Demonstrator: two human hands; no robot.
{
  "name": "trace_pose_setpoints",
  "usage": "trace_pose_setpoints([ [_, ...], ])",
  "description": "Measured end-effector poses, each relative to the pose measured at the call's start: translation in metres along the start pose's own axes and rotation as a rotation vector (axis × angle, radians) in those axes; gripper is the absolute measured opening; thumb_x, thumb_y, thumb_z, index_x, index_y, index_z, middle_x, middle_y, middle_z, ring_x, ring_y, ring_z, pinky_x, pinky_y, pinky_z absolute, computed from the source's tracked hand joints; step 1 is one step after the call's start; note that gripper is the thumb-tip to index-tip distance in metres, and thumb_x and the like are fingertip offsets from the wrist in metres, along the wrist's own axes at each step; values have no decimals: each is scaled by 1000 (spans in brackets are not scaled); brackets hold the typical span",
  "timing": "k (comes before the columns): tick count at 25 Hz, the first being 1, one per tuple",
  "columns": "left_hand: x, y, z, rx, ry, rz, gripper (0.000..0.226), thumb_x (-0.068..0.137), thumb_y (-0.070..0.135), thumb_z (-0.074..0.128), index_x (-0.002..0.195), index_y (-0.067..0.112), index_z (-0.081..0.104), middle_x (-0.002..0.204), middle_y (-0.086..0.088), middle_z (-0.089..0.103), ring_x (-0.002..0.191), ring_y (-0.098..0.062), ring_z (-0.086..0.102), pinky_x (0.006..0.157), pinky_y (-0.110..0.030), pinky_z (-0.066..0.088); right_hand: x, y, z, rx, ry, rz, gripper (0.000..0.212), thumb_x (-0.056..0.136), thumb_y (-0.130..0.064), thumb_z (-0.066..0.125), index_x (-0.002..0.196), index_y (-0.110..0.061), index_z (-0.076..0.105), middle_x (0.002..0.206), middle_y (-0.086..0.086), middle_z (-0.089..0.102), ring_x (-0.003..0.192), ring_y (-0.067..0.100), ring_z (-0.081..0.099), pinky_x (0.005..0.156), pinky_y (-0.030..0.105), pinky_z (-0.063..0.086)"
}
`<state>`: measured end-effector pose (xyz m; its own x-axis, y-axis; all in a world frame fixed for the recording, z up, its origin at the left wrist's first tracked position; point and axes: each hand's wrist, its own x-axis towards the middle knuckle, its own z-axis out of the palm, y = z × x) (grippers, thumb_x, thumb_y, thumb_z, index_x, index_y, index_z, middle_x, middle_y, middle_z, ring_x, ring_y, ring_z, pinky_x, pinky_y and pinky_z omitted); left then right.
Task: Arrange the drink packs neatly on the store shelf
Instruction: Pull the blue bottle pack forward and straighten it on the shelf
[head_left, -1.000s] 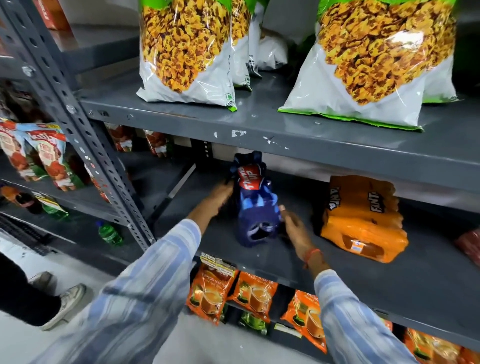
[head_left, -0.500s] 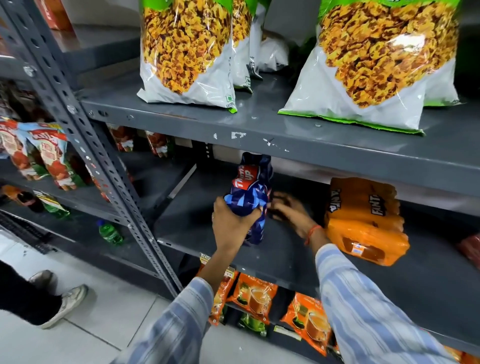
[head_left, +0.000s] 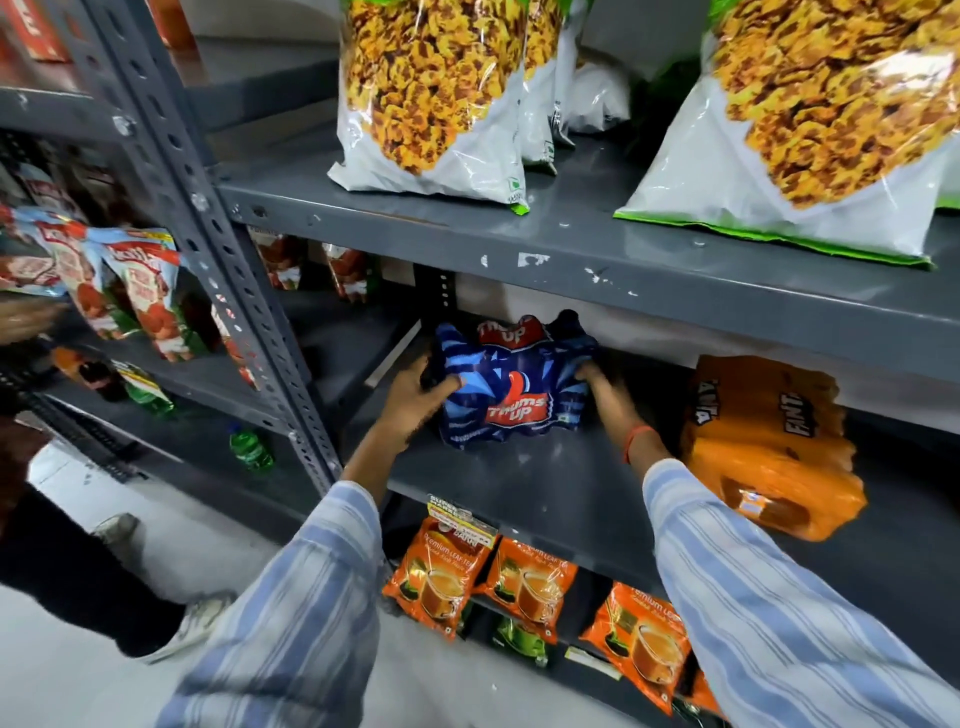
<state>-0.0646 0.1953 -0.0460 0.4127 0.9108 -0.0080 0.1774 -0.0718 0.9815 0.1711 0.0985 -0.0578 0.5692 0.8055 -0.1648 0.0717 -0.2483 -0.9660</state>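
A Thums Up pack (head_left: 511, 389) sits on the middle shelf (head_left: 545, 483), the left hand (head_left: 415, 400) at its left side and the right hand (head_left: 605, 387) at its right. A Fanta pack (head_left: 763, 441) lies further right. Snack bags (head_left: 431, 93) stand on the shelf above; tea packets (head_left: 524, 582) hang below.

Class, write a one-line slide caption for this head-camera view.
Both hands, left and right, grip a blue drink pack on the grey shelf beside an orange pack.
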Motion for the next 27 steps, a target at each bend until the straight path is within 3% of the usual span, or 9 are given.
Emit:
trace_pose_setpoints([
  [4, 12, -14, -1, -191, 80, -109, 32, 89, 21, 61, 119, 11, 60, 123, -12, 64, 114, -29, 61, 99, -41, 49, -6, 19, 7, -193, 49, -175, 51, 84, -20, 67, 130, -5, 52, 134, 17, 54, 124, 29, 50, 108, 39, 38],
  [7, 17, -20, -4, -103, 34, -101, 34, 90, 31, 59, 118, 12, 59, 121, -9, 65, 115, -29, 61, 97, -39, 50, -15, 18, 15, -142, -12, -144, 66, 83, -17, 70, 140, -9, 38, 140, 14, 51, 128, 29, 50, 108, 35, 38],
  [9, 14, -23, -7, -47, 39, -92, 40, 90, 34, 57, 123, 11, 57, 123, -10, 64, 113, -25, 62, 95, -36, 51, -26, 18, 22, -61, 3, -153, 71, 83, -15, 70, 143, -11, 32, 143, 13, 49, 130, 28, 50, 112, 41, 38],
  [13, -9, -42, -26, 24, 73, 21, 25, 92, 32, 55, 113, 20, 59, 104, 7, 67, 95, -5, 65, 71, -5, 50, -62, 32, 35, 14, -42, -190, 84, 84, -19, 69, 151, -22, 18, 152, 7, 38, 134, 23, 46, 109, 45, 43],
  [15, -22, -52, -38, 49, 92, 80, 25, 93, 28, 52, 114, 15, 59, 106, 3, 66, 95, -6, 64, 74, -6, 49, -78, 36, 45, 34, -66, -176, 85, 84, -22, 68, 150, -28, 16, 153, 4, 35, 134, 23, 46, 105, 46, 47],
  [19, -31, -60, -51, 12, 114, 75, 34, 94, 29, 51, 123, 12, 55, 122, -14, 63, 112, -26, 61, 93, -37, 50, -96, 34, 65, 32, -60, -185, 83, 85, -20, 67, 151, -26, 16, 153, 5, 35, 134, 23, 45, 105, 48, 47],
  [21, -33, -59, -52, -7, 104, 81, 35, 94, 31, 50, 124, 15, 55, 125, -14, 62, 114, -27, 60, 97, -43, 49, -99, 33, 68, 32, -44, -183, 83, 86, -20, 67, 151, -25, 15, 154, 6, 34, 135, 24, 45, 105, 49, 46],
  [25, -36, -58, -52, 8, 111, 86, 33, 93, 37, 49, 124, 24, 53, 118, 0, 63, 106, -14, 62, 82, -13, 51, -103, 33, 72, 48, -34, -158, 82, 87, -23, 64, 151, -28, 14, 155, 6, 31, 135, 27, 45, 102, 52, 47],
  [27, -36, -60, -54, 19, 128, 63, 36, 94, 38, 49, 125, 21, 52, 115, 1, 63, 103, -13, 64, 81, -15, 53, -108, 33, 77, 46, -13, -162, 82, 87, -24, 64, 151, -28, 13, 154, 5, 29, 136, 27, 43, 103, 52, 47],
])
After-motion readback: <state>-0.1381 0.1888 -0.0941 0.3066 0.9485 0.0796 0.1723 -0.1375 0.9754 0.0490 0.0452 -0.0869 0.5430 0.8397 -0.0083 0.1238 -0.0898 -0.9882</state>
